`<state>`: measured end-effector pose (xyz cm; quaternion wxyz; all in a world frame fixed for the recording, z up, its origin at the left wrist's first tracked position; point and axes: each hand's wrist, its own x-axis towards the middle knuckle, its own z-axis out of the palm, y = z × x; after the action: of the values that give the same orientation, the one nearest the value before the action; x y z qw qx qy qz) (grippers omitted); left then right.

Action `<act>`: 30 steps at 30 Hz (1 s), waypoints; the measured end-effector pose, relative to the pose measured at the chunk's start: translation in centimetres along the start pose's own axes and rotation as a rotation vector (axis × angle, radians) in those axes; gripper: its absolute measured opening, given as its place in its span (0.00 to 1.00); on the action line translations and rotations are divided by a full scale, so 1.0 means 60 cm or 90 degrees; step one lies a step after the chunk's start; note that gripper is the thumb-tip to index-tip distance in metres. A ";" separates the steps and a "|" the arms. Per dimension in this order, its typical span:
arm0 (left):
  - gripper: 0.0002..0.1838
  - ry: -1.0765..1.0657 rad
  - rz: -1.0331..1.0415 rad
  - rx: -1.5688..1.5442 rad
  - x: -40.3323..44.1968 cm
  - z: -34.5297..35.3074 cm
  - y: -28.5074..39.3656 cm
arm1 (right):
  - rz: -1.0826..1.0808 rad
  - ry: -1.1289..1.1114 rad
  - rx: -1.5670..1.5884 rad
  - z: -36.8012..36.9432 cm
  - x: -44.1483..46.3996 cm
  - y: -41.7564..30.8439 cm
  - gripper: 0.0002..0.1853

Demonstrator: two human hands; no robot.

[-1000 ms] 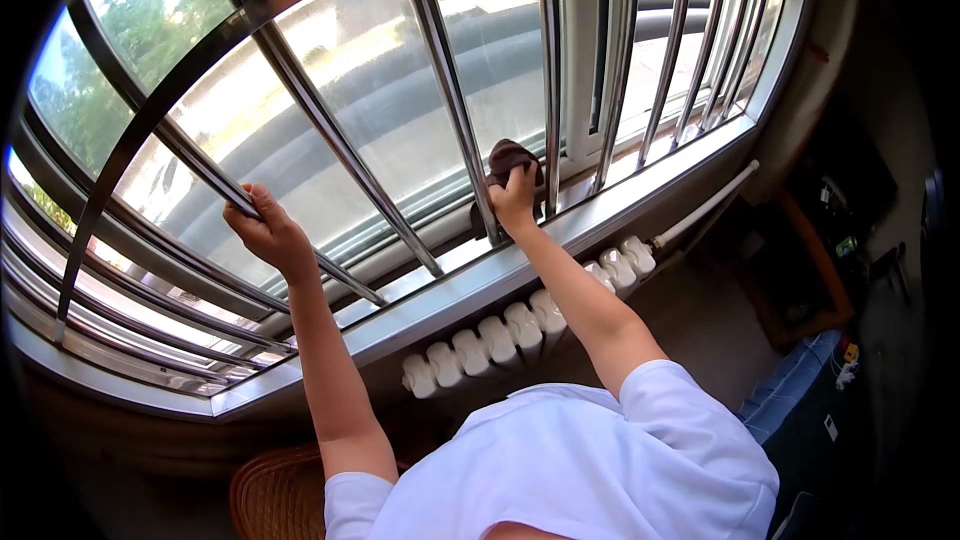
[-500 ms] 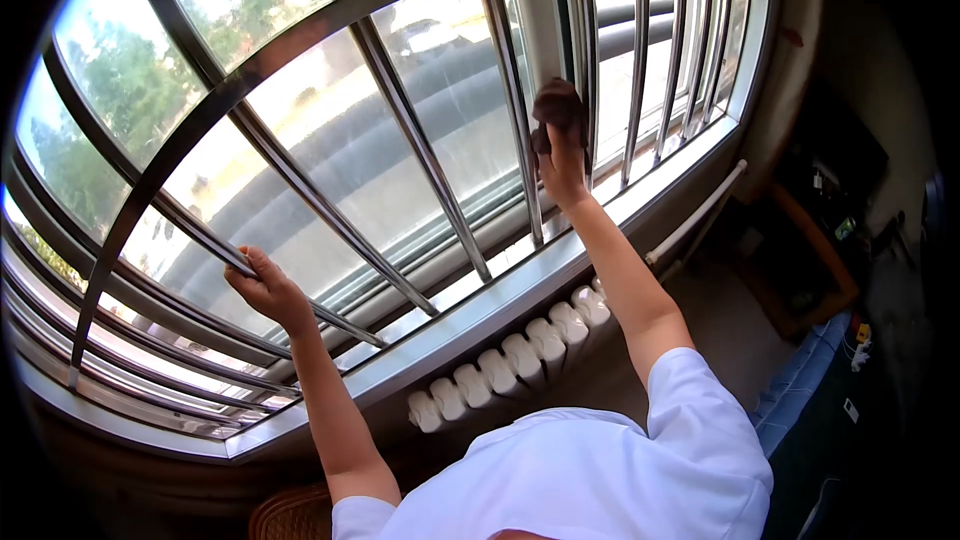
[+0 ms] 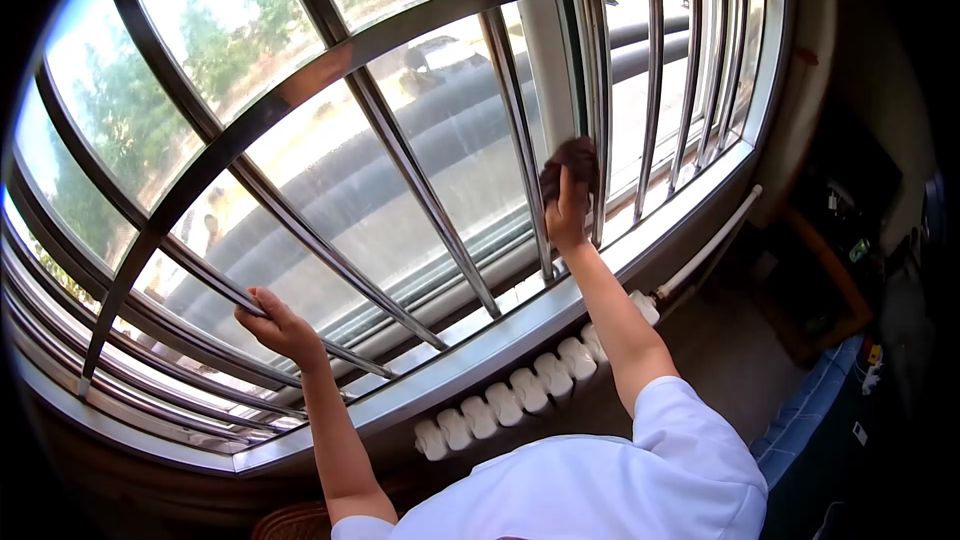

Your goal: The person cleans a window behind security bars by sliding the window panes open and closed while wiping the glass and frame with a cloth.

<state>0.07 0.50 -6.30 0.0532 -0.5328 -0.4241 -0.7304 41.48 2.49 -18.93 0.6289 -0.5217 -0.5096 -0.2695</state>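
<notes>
Dark cloth (image 3: 572,168), bunched, above the right end of the white radiator (image 3: 528,390), which serves here as the point of reference. The right hand (image 3: 568,215) is clamped on the cloth, thumb pressed along its near face; the cloth sits at the window grille, its right edge overlapping one of the upright bars. Whether it wraps around that bar cannot be told, since the folds hide the contact. The left hand (image 3: 283,328) is above and to the left of the radiator, well apart from the right, its fingers closed around a slanting metal bar (image 3: 210,277). Directly above the radiator runs a silvery ledge (image 3: 480,333), into which the lower ends of several bars are set. Higher above the radiator, a curved crossbar (image 3: 215,153) spans the grille, passing over both hands. Window glass lies behind the bars, with blurred green trees (image 3: 235,50) outside, to the upper left of the radiator. A white pipe (image 3: 710,242) slants up from the radiator's right end, partly behind which the right forearm crosses. Below the radiator is the person's white shirt (image 3: 600,485); to its lower left, the edge of a woven brown chair (image 3: 290,522).
</notes>
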 end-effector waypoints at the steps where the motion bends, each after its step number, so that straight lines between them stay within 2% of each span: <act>1: 0.12 0.006 0.017 0.004 0.001 0.003 -0.003 | -0.040 0.014 0.084 -0.002 0.090 -0.032 0.31; 2: 0.12 -0.003 0.004 0.019 0.001 0.002 0.007 | -0.116 0.046 0.132 0.007 0.176 -0.051 0.29; 3: 0.12 0.000 0.007 0.015 0.002 0.001 0.002 | -0.112 0.075 0.090 0.015 0.244 -0.073 0.29; 5: 0.12 0.023 0.034 0.018 0.002 0.005 -0.015 | -0.017 0.018 -0.028 0.019 0.362 -0.125 0.33; 8: 0.11 0.004 0.003 -0.009 0.000 0.003 0.002 | -0.046 0.002 -0.020 0.021 0.425 -0.145 0.33; 11: 0.11 0.007 -0.001 -0.026 0.001 0.006 -0.006 | -0.117 0.060 -0.116 0.034 0.303 -0.094 0.32; 14: 0.11 0.025 0.027 -0.020 0.000 0.005 -0.016 | -0.065 -0.032 -0.083 0.002 0.149 -0.055 0.29; 16: 0.11 0.025 0.039 -0.018 -0.002 0.003 -0.016 | -0.056 -0.060 -0.037 -0.018 0.148 -0.072 0.28; 18: 0.11 0.025 0.037 -0.013 0.000 0.006 -0.015 | -0.138 -0.003 0.033 -0.014 0.202 -0.085 0.27; 20: 0.11 0.025 0.041 -0.012 0.001 0.006 -0.018 | -0.105 0.044 0.038 0.013 0.295 -0.102 0.27; 21: 0.11 0.019 0.040 -0.007 -0.001 0.004 -0.021 | 0.243 0.010 0.272 0.000 0.355 -0.154 0.29; 22: 0.11 0.019 0.039 -0.005 -0.002 0.004 -0.025 | 0.075 -0.038 -0.057 0.012 0.369 -0.143 0.29; 26: 0.11 0.008 0.019 -0.027 -0.005 0.000 -0.022 | 0.061 -0.007 0.041 0.009 0.351 -0.144 0.31; 28: 0.12 0.000 0.006 -0.024 -0.005 0.001 -0.018 | -0.042 0.009 -0.138 0.015 0.246 -0.099 0.31; 30: 0.13 -0.003 0.004 -0.019 -0.005 -0.001 -0.002 | 0.009 -0.070 -0.146 0.004 0.108 -0.058 0.29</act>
<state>0.13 0.43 -6.63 0.0467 -0.5366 -0.4118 -0.7351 40.58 2.87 -11.63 0.5381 -0.6079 -0.5054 -0.2925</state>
